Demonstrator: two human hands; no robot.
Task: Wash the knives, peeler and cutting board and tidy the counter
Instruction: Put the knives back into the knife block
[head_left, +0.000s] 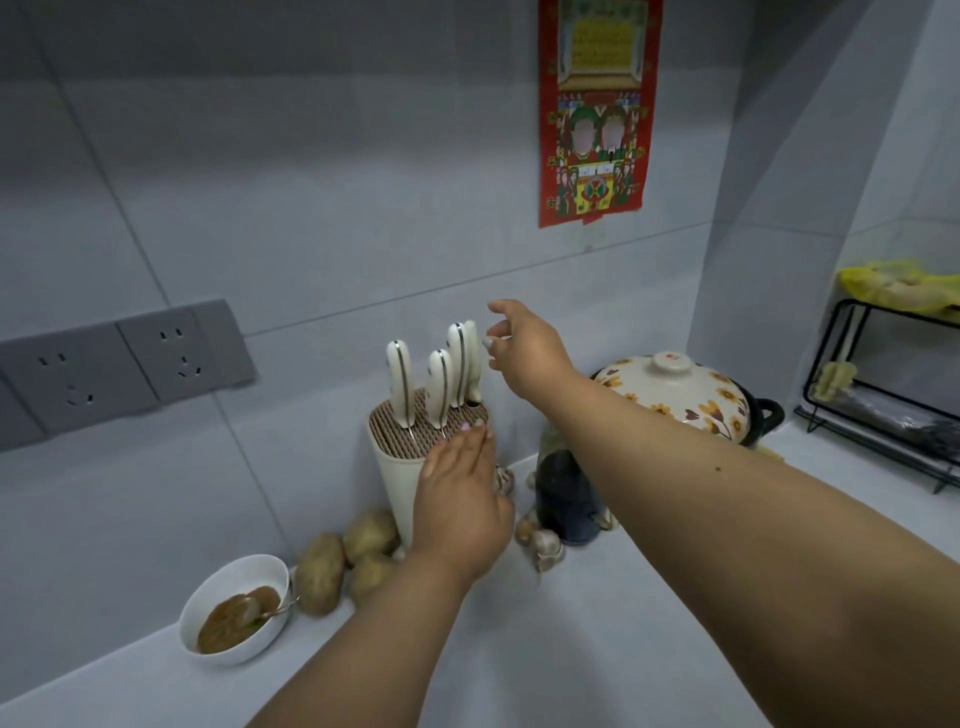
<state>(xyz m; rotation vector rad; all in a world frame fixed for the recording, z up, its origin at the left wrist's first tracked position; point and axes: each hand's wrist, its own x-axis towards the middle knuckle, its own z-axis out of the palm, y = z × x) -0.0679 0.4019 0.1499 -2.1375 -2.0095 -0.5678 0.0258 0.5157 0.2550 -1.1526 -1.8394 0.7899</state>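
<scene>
A cream knife block (392, 470) stands against the back wall with several white-handled knives (440, 387) upright in its slotted top. My left hand (464, 491) lies flat against the block's front right side, fingers straight, fingertips at the rim. My right hand (522, 345) hovers just right of the tallest knife handle (470, 358), fingers loosely spread and holding nothing. No peeler or cutting board is in view.
A white bowl (236, 577) of brown sauce with a spoon sits left. Potatoes (343, 558) lie beside the block. Garlic (545, 545), a dark bottle (566, 493) and a flowered clay pot (675, 395) stand right. A black wire rack (883, 410) holds the far corner.
</scene>
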